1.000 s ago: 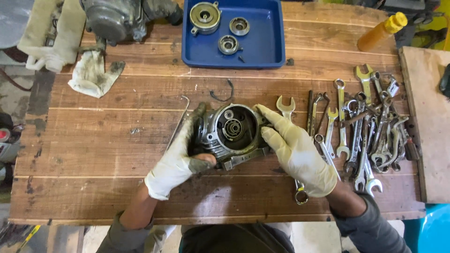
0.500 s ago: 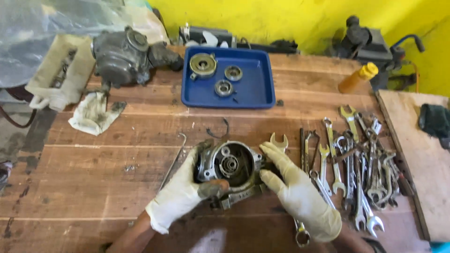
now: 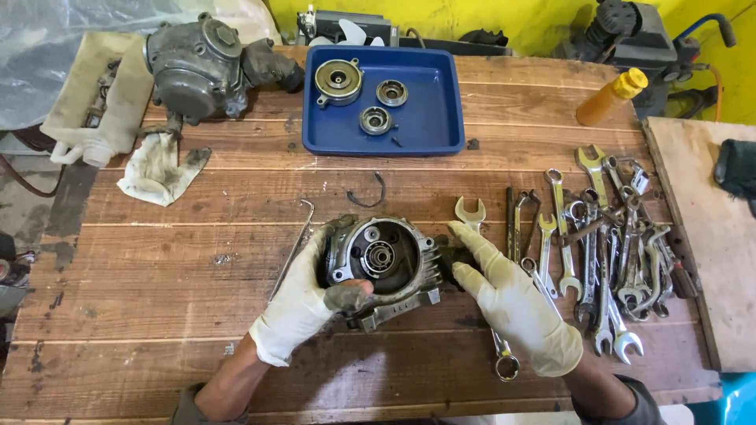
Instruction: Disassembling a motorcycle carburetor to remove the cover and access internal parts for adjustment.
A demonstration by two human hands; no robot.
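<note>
Now | engine housing (image 3: 386, 260) between left hand (image 3: 303, 303) | right hand (image 3: 512, 303)

Bright even daylight, soft shadows — sharp focus, slight wide-angle bowing at edges

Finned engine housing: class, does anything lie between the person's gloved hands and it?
Nothing visible does. The left hand already grips the finned engine housing, thumb on its rim; the right hand touches its right side. The open-end wrench lies just behind the right fingertips.
</note>
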